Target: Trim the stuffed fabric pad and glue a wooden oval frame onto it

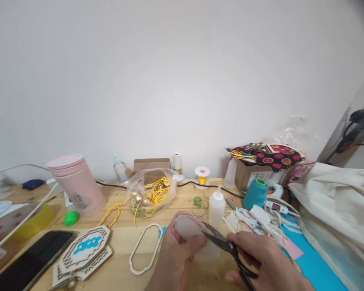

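Note:
My left hand [174,256] is closed on a pale, round-ended flat piece [186,227], pinched under the thumb; I cannot tell whether it is paper or cloth. Dark metal scissors [223,242] are gripped in my right hand [268,258], their blades parted at the right edge of that piece. Just behind the blades stands a white squeeze bottle [216,206] with a narrow nozzle. A thin white oval frame [132,252] with a scalloped outline lies left of my left hand, a bit of blue beside it.
Cut scraps [262,216], a teal thread cone [255,195] and a glue gun [277,207] sit to the right, by blue sheet material [315,258]. Leftward are lattice-cut plaques [87,246], a phone [33,258], a pink tumbler [79,188] and a plastic bag [172,190] with bells and yellow cord.

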Available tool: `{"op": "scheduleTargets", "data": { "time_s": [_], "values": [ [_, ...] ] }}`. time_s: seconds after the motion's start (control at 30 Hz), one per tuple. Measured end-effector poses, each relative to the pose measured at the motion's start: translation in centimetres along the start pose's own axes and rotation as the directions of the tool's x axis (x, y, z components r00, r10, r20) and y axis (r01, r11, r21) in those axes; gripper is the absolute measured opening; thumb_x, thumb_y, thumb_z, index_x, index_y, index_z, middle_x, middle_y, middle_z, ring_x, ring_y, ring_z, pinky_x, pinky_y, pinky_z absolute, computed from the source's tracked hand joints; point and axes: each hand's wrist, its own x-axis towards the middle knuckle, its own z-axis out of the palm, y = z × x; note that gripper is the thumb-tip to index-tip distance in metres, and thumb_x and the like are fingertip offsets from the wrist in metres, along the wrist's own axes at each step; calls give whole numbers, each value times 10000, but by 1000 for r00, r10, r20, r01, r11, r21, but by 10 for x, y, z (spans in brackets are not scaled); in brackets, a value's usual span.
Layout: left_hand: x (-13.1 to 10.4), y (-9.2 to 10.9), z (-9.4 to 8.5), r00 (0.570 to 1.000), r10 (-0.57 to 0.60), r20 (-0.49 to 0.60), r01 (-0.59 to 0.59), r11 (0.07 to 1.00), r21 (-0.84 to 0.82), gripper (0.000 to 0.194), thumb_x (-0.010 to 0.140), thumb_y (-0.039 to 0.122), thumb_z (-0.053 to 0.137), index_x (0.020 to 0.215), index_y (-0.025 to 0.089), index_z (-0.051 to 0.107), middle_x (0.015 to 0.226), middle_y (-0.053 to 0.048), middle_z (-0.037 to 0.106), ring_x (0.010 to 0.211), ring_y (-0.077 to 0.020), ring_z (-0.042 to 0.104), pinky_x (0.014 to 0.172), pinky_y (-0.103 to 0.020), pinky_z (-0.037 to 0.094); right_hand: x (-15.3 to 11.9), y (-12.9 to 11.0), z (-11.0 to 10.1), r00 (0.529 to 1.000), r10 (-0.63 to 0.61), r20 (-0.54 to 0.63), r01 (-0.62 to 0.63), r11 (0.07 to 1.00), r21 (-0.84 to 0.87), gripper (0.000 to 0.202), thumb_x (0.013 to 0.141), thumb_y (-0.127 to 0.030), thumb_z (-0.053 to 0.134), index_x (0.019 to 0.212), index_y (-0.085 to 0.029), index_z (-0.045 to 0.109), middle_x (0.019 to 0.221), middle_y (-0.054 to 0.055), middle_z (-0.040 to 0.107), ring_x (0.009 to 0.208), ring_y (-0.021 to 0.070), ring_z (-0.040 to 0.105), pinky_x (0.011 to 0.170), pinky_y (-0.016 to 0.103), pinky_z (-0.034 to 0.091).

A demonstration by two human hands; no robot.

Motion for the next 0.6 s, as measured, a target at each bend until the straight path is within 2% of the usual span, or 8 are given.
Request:
{"op": "scheduleTargets", "data": {
  "time_s": [0.13,0.43,0.6],
  "values": [
    [1,1,-1,1000,8,11,-8,1000,-7,314,479,108,781,711,174,580,641,10,652,612,-130,580,580,-224,448,-2,1,0,1000,-4,-4,4,1000,-7,217,614,-315,690,775,-195,607,576,-31,575,486,117,484,457,205,320],
    [0,3,-1,1000,14,27,-13,1000,-13,304,489,97,769,705,162,566,597,15,638,561,-115,564,537,-208,438,-1,2,2,1000,1,7,-1,1000,15,156,595,-241,704,701,-202,596,540,-49,562,461,107,469,441,199,300],
    [0,3,0,1000,11,14,-11,1000,-22,318,490,93,771,725,162,568,650,1,663,603,-119,587,572,-214,460,-2,5,3,1000,-4,11,4,1000,-2,145,610,-273,694,651,-202,575,539,-41,561,450,107,472,428,203,299]
  ]
}}
